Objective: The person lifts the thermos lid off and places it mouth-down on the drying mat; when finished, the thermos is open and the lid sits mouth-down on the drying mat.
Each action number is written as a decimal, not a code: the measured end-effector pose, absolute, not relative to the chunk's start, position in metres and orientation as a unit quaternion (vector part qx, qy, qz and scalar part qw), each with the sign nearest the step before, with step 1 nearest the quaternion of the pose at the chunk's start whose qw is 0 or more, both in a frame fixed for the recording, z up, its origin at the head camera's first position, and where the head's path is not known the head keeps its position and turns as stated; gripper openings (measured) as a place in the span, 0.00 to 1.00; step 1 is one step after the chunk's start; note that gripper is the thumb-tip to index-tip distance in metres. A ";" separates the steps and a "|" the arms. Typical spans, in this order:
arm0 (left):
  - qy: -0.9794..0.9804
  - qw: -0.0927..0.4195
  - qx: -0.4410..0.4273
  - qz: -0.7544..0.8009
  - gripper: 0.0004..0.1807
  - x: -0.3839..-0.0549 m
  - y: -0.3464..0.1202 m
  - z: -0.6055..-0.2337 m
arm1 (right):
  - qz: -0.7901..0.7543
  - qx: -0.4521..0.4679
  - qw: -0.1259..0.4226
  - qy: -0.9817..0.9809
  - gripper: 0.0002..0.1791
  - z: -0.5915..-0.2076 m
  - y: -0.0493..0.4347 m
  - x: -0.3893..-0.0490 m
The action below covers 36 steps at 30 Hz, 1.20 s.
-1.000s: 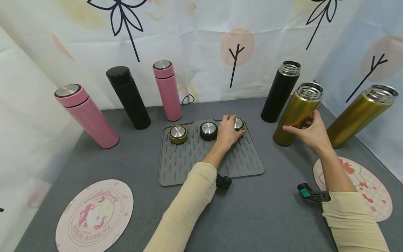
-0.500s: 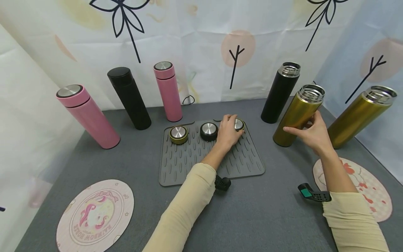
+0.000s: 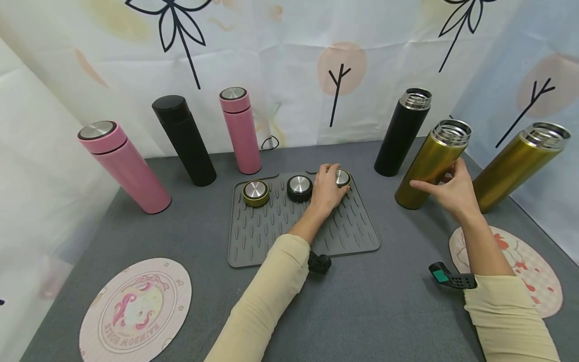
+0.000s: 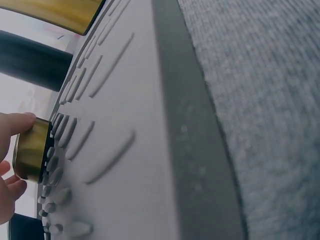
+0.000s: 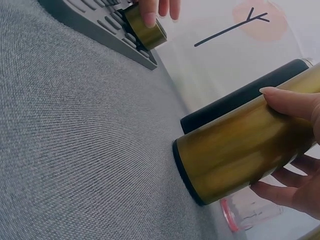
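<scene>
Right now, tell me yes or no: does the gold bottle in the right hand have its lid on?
No, the gold bottle in the right hand shows an open, uncovered steel neck.

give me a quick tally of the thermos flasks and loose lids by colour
Pink thermos flasks: 2
Black thermos flasks: 2
Gold thermos flasks: 2
Gold lids: 2
Black lid: 1
Total: 9
</scene>
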<state>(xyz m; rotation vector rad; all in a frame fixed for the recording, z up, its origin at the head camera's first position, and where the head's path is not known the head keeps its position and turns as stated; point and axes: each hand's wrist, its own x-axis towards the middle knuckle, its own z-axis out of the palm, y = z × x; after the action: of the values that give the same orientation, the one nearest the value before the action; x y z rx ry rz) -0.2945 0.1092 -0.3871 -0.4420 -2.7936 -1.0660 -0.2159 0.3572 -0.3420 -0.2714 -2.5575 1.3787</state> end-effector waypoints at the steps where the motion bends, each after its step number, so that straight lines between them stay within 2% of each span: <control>1: -0.923 0.059 -0.147 -0.351 0.34 -0.294 0.109 -0.387 | 0.470 -0.093 0.112 -0.871 0.59 -0.342 0.357 -0.216; 9: -0.924 0.061 -0.162 -0.342 0.36 -0.290 0.105 -0.381 | 0.468 -0.087 0.105 -0.873 0.60 -0.339 0.357 -0.215; 15: -0.918 0.078 -0.193 -0.338 0.36 -0.286 0.091 -0.370 | 0.487 -0.117 0.142 -0.854 0.54 -0.331 0.353 -0.213; 21: -0.903 0.103 -0.216 -0.355 0.35 -0.283 0.064 -0.357 | 0.509 -0.159 0.213 -0.819 0.45 -0.319 0.351 -0.207; 25: -0.903 0.101 -0.216 -0.358 0.36 -0.284 0.042 -0.353 | 0.517 -0.176 0.286 -0.787 0.40 -0.312 0.349 -0.204; 31: -0.936 0.026 -0.195 -0.291 0.37 -0.292 0.015 -0.356 | 0.495 -0.147 0.433 -0.739 0.33 -0.309 0.341 -0.202; 36: -0.943 -0.023 -0.194 -0.268 0.38 -0.296 0.005 -0.363 | 0.498 -0.115 0.489 -0.707 0.25 -0.304 0.331 -0.197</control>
<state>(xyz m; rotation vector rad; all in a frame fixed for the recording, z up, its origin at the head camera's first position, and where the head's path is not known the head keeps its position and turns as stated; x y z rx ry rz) -0.2963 0.0053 -0.3625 -0.6179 -3.0073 -0.8537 -0.1974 0.3311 -0.3036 -0.2787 -1.7183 1.2106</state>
